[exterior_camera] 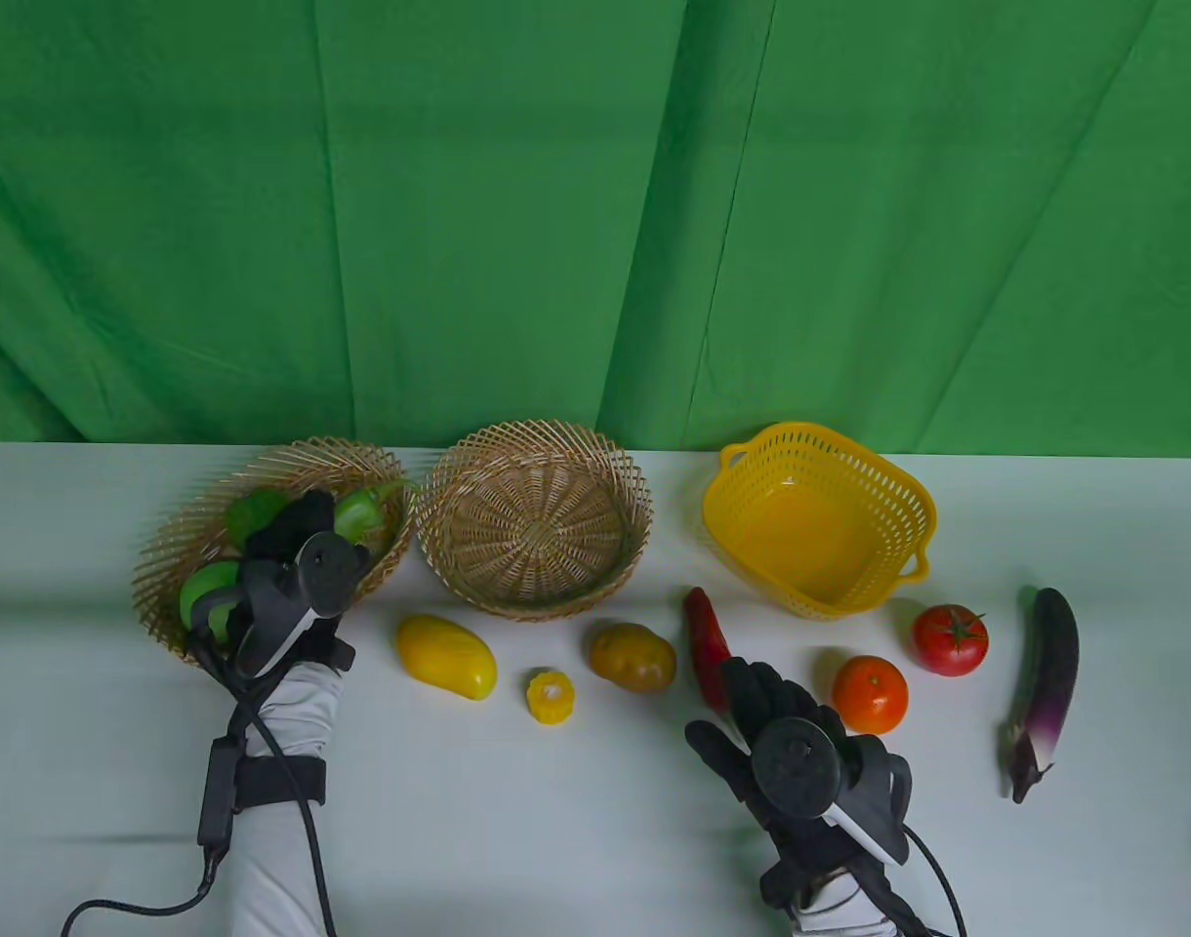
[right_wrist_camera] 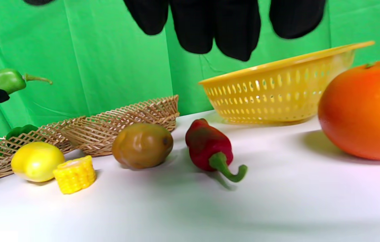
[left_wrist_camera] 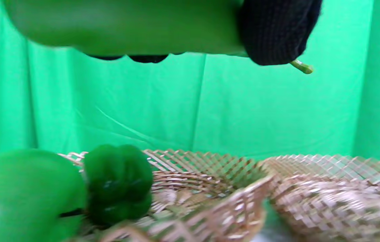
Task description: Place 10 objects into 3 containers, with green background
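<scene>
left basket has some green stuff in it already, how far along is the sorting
Done: two green items, a bell pepper among them, lie in the left basket. In hand: the left hand holds a green chili above that basket. Left on the table: mango, corn piece, potato, red pepper, orange, tomato, eggplant. The right hand hovers empty over the red pepper.

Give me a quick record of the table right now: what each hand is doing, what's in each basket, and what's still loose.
left hand: holds a green chili pepper above the left wicker basket
right hand: fingers spread over the red chili pepper, holding nothing
left wicker basket: green pepper, green fruit
middle wicker basket: empty
yellow basket: empty
loose on table: mango, corn piece, potato, orange, tomato, eggplant
</scene>
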Demonstrator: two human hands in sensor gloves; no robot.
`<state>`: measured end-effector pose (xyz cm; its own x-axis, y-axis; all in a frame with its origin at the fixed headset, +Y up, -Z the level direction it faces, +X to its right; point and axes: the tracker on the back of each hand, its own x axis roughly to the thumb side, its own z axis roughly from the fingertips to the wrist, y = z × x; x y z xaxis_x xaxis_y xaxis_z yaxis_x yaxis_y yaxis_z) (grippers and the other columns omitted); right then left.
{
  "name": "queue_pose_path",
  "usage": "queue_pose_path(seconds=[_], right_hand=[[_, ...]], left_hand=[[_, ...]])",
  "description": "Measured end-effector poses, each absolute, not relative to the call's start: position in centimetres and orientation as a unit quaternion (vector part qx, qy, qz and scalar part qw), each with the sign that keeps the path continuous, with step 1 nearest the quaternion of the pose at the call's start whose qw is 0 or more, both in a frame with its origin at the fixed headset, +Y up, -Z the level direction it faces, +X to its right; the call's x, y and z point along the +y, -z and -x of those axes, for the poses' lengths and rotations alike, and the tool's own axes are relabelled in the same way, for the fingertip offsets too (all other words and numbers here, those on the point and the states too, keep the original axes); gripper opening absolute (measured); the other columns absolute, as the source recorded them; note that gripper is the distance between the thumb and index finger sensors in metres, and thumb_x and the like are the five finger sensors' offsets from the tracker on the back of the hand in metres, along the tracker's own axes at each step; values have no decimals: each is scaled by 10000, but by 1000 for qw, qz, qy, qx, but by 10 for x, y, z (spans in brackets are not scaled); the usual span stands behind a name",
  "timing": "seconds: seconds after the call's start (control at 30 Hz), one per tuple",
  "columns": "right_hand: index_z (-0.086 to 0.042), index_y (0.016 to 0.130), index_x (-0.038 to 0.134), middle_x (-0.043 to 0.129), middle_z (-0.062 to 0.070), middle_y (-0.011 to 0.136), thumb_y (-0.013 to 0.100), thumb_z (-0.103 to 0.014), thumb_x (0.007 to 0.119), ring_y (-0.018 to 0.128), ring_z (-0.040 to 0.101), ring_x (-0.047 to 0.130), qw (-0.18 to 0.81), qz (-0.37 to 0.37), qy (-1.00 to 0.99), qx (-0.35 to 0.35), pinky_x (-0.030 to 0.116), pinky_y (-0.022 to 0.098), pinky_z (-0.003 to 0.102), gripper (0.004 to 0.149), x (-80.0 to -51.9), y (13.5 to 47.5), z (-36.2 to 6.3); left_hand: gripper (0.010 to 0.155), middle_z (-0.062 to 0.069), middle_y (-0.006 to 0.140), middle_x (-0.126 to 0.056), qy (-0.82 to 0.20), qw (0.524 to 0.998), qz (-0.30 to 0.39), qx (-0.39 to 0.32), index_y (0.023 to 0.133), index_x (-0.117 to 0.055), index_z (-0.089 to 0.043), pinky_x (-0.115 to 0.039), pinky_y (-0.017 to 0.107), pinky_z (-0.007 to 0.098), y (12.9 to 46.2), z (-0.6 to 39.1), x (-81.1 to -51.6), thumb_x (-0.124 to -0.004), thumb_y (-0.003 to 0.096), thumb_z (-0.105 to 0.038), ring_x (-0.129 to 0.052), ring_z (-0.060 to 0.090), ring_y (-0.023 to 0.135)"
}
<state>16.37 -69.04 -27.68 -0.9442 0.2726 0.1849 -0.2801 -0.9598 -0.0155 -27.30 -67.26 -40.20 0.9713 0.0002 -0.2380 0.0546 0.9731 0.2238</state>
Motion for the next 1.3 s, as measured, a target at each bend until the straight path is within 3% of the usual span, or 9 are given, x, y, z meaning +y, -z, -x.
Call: queue_pose_path(seconds=[0.27, 0.47, 0.8, 1.3], right_hand=[[-190, 1168, 454, 581, 211, 1181, 556, -671, 513, 1008, 525, 637, 136, -87, -987, -17, 514, 714, 728, 780, -690, 277, -164], [-191, 1167, 455, 582, 211, 1181, 556, -671, 514, 1008, 524, 638, 135, -85, -987, -15, 514, 713, 729, 780, -690, 277, -165], [-189, 1168, 454, 579, 210, 1182, 556, -672, 513, 1009, 522, 636, 136, -86, -987, -17, 514, 715, 727, 781, -689, 277, -164], [-190, 1168, 455, 581, 210, 1182, 556, -672, 514, 1008, 524, 637, 138, -87, -986, -21, 514, 714, 728, 781, -688, 277, -164]], left_hand=[[772, 114, 1081, -658, 42, 983, -38, 175, 1131, -427, -210, -765, 591, 478, 417, 277, -695, -768, 516, -529, -800, 308, 873], [751, 127, 1107, -639, 58, 983, -23, 172, 1135, -427, -213, -757, 607, 497, 420, 277, -703, -752, 530, -516, -789, 321, 918], [756, 144, 1154, -579, 53, 987, -51, 141, 1158, -394, -220, -705, 645, 571, 415, 273, -691, -687, 548, -558, -718, 379, 1006], [746, 171, 1168, -573, -39, 994, -94, 26, 1168, -428, -202, -683, 650, 604, 400, 243, -682, -608, 566, -604, -688, 423, 1025]])
